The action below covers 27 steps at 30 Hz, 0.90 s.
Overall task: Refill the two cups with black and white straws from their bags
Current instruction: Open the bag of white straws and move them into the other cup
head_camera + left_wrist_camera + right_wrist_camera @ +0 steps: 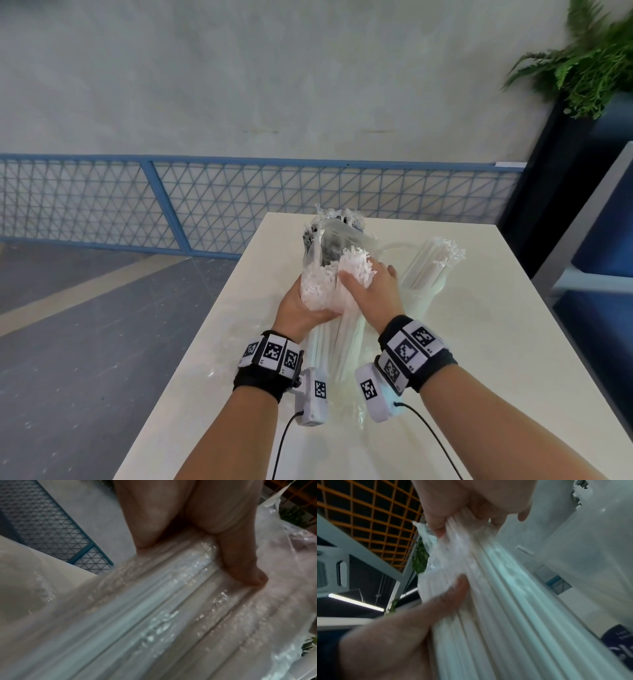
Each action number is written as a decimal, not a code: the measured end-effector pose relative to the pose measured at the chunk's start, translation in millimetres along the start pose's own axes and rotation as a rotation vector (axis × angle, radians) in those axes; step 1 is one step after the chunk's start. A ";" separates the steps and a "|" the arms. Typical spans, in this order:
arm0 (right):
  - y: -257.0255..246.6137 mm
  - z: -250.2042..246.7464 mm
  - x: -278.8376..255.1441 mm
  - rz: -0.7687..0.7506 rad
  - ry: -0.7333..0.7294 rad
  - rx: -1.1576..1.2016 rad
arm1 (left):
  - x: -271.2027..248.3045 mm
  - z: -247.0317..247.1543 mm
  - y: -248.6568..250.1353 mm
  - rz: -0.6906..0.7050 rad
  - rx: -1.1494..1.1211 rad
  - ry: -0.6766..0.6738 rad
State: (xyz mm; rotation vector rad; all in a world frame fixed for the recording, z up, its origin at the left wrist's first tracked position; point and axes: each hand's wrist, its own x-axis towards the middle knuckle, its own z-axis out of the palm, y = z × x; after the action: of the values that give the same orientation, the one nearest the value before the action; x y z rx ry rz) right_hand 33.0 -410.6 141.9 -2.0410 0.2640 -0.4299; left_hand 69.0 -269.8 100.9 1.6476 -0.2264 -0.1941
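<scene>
Nearest the worktop's (445,394) front edge, both hands work on a clear bag of white straws (329,356) held upright over the middle of the surface. The left hand (301,308) curls round the bag's upper part from the left, while the right hand (370,291) closes its thumb and fingers on a bunch of white straws (354,270) sticking out of the bag's open top. Just beyond and to the right, toward the right edge, stands a translucent cup (419,298) that already holds white straws. Behind the hands, toward the far edge, a second clear bag (329,240) shows dark straws inside; the second cup cannot be made out. By my judgement, the white cup is partly filled and being topped up, and the black straws are yet to be done.
</scene>
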 end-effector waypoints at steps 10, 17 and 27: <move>-35.4 -36.7 32.2 -0.014 0.160 0.457 | 0.7 7.0 9.5 -0.038 0.131 0.047; -17.7 -26.2 10.4 0.008 -0.011 0.307 | -1.5 12.0 13.4 -0.031 0.099 0.021; -30.1 -30.4 23.5 0.066 0.243 0.445 | 2.2 7.8 8.4 -0.051 0.085 0.014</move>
State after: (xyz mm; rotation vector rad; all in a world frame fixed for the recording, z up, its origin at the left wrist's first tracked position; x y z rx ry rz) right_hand 42.3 -428.8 186.2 -1.5425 0.3476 -0.6359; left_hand 68.8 -278.6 108.5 1.7395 -0.1842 -0.2145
